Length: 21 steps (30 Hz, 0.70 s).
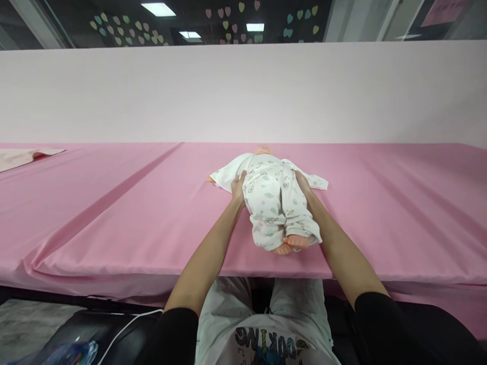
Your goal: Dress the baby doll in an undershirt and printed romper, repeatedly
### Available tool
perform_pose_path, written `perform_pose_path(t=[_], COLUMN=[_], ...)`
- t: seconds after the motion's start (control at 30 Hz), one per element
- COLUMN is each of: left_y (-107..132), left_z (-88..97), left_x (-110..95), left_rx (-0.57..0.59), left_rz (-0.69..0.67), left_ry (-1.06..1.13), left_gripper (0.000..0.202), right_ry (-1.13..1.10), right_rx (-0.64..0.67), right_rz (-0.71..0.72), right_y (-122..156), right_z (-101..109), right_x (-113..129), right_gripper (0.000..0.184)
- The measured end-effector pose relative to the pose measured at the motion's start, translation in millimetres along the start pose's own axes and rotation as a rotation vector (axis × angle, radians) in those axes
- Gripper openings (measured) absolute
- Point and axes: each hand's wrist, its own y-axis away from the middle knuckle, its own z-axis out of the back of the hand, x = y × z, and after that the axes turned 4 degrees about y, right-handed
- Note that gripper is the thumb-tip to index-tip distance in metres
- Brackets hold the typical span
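A baby doll [266, 195] in white clothes with a small print lies on the pink cloth, its bare feet [297, 241] pointing toward me. Its arms are spread to the sides in white sleeves, and little of the head shows at the far end. My left hand [238, 188] grips the doll's left-hand side in view, thumb against the clothing. On the opposite side my right hand [303, 183] holds the doll, with most of its fingers hidden behind or under the body.
A pink cloth [125, 218] with creases covers the table up to a white partition [228, 96]. At the far left lies a pale folded cloth [23, 158]. Below the table's left front edge are a black seat [125, 332] and a white cable [127, 324].
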Motion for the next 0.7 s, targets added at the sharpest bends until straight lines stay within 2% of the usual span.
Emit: perform_pose_path(t=[0.13,0.2,0.4,0.53,0.7], left_y=[-3.2,-3.4,6.7,9.4,5.6], left_z=[0.4,0.0,-0.3,-0.2,0.9], left_x=[-2.2,-2.3,2.1,5.2,5.9], left_rx=[-0.067,-0.057,0.006,-0.002,-0.050], left_rz=[-0.194,-0.246,-0.223,-0.246,-0.370], left_ry=[-0.268,-0.336,-0.234,-0.191,-0.276], left_gripper=[0.049,0.051,0.046,0.045,0.041], right_ry=[0.247,0.284,0.275,0.243,0.186], right_rx=[-0.096,-0.101,-0.152,-0.167,-0.184], right_rz=[0.126,0.115,-0.059,-0.020,-0.003], right_y=[0.8,0.1,-0.8,-0.3,2.1], right_z=[2.0,0.1,-15.0,-18.8,-18.6], right_x=[-2.4,-4.6,-5.1,-1.9,-1.2], right_gripper=[0.031,0.034,0.028,0.033,0.037])
